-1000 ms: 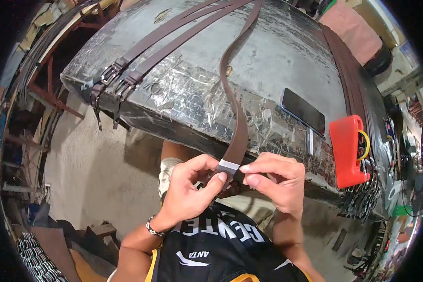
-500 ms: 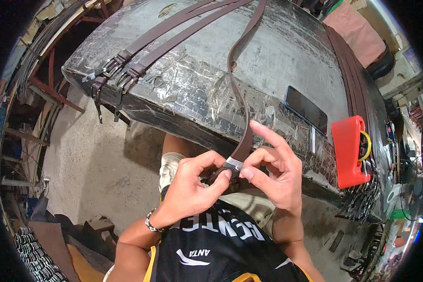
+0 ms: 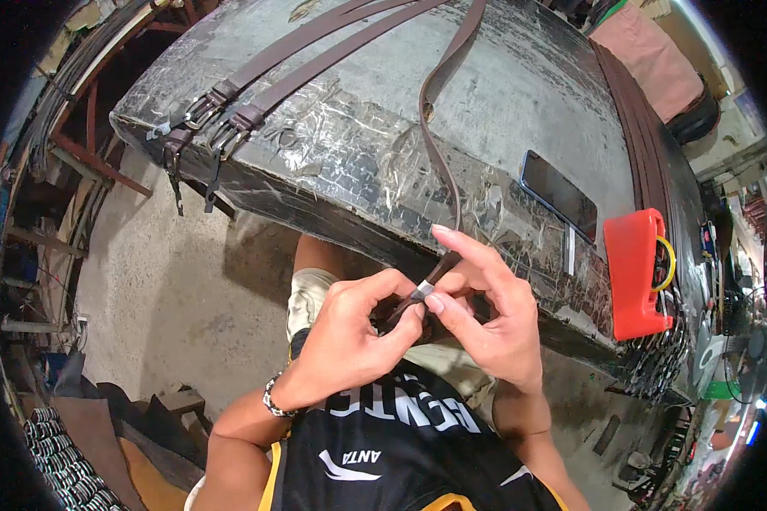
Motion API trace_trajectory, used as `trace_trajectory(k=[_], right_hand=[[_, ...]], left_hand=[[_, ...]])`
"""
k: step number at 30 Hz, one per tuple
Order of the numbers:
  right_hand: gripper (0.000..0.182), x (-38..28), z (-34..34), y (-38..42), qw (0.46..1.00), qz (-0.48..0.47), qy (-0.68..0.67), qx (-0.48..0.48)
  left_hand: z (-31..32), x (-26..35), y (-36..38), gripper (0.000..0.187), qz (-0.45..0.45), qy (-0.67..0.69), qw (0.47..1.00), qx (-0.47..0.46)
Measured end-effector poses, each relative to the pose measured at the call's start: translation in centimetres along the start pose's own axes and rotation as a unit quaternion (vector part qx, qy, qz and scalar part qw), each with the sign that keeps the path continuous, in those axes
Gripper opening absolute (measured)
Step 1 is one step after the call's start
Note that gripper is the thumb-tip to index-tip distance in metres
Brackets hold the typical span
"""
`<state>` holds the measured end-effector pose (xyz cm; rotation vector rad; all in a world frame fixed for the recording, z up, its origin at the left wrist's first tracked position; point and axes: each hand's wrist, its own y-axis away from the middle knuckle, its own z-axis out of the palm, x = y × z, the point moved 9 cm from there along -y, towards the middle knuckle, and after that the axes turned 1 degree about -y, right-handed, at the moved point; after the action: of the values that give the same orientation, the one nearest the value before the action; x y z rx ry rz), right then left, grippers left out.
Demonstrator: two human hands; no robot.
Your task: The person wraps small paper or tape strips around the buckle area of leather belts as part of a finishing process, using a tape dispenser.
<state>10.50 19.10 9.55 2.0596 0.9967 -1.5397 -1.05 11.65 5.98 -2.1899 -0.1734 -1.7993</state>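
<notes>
A dark brown leather belt runs from the far side of the worktable down over its front edge to my hands. My left hand pinches its near end between thumb and fingers, just above my lap. From the other side my right hand is closed on the belt beside a small silvery-grey band, its index finger raised. The band wraps across the strap between my two thumbs. What lies under the left fingers is partly hidden.
The worn black worktable has belts with buckles at its left. A phone, a red plastic holder with a yellow ring, and more brown straps lie to the right. Stacked buckles sit at lower left.
The held part of the belt has turned, so its strap now shows edge-on near my right hand. My right hand has shifted slightly left, closer to the silvery band.
</notes>
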Motion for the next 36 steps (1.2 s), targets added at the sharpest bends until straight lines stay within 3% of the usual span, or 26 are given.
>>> trace_trajectory(k=[19,25,31,36], right_hand=[[0.054,-1.1,0.4,0.2,0.989,-0.046,0.132,0.043],[0.057,-0.3,0.2,0.1,0.988,0.050,0.137,0.051],[0.062,-0.8,-0.2,0.0,0.982,0.056,0.166,0.076],[0.069,0.2,-0.4,0.1,0.989,0.094,0.092,0.073]], left_hand=[[0.2,1.1,0.1,0.012,0.036,-0.071,0.997,0.023],[0.2,0.9,0.3,0.013,0.042,-0.076,0.996,0.024],[0.2,0.8,0.3,0.013,0.050,-0.065,0.996,0.021],[0.2,-1.2,0.5,0.010,-0.033,0.052,0.998,-0.013]])
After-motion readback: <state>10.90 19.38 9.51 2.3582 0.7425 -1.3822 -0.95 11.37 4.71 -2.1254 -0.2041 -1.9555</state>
